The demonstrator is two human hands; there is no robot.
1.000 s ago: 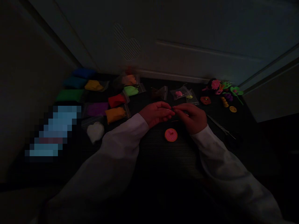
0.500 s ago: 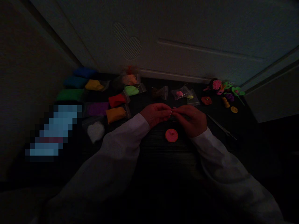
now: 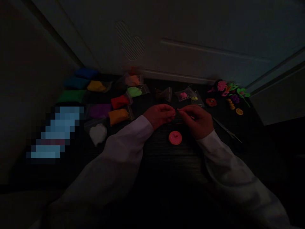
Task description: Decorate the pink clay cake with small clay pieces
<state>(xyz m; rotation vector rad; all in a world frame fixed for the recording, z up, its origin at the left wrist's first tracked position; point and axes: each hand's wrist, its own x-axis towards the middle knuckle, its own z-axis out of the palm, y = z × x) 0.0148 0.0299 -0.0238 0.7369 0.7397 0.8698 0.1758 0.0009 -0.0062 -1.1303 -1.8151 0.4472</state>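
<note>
Dim light covers the dark tabletop. My left hand is closed in a pinch, its fingertips pointing right; whatever it holds is too small to make out. Just across a narrow gap, my right hand pinches thumb against forefinger, and what lies between them is hidden. Below both hands lies a round pink disc with an orange rim, a small lump at its middle; neither hand touches it. A thin strand shows near the right thumb.
Bags of coloured clay, among them orange, red, purple and white, lie at left. Scissors rest right of my right hand. Clay flowers and a yellow disc sit at back right. A blurred bright panel is far left.
My fingertips, close together before, are now slightly apart; the right hand has shifted a little to the right. The left hand has barely moved. The pink disc stays in place.
</note>
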